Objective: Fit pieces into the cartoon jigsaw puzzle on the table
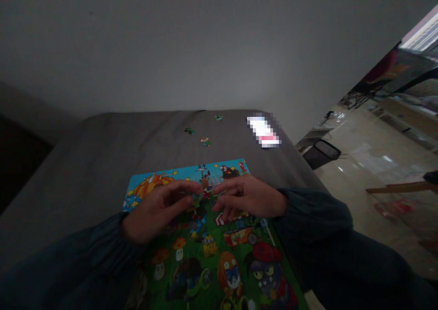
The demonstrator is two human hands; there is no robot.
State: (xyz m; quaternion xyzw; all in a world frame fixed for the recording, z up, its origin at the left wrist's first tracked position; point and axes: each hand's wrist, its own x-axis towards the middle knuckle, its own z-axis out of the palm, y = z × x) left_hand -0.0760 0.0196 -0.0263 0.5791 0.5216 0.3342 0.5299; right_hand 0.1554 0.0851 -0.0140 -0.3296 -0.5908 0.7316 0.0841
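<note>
A colourful cartoon jigsaw puzzle lies flat in front of me, with a blue top edge and a green lower part. Over its upper left part is my left hand, palm down, its index finger stretched toward the middle and its thumb apart. My right hand rests over the upper right part with its fingers spread and slightly bent. The fingertips of both hands nearly meet at the puzzle's upper middle. Nothing shows between the fingers of either hand. Beyond the puzzle lie three loose puzzle pieces.
The puzzle is on a bed-like surface with a grey cloth, up against a pale wall. A lit, blurred phone lies at the back right. On the right, a dark bin stands on the shiny tiled floor.
</note>
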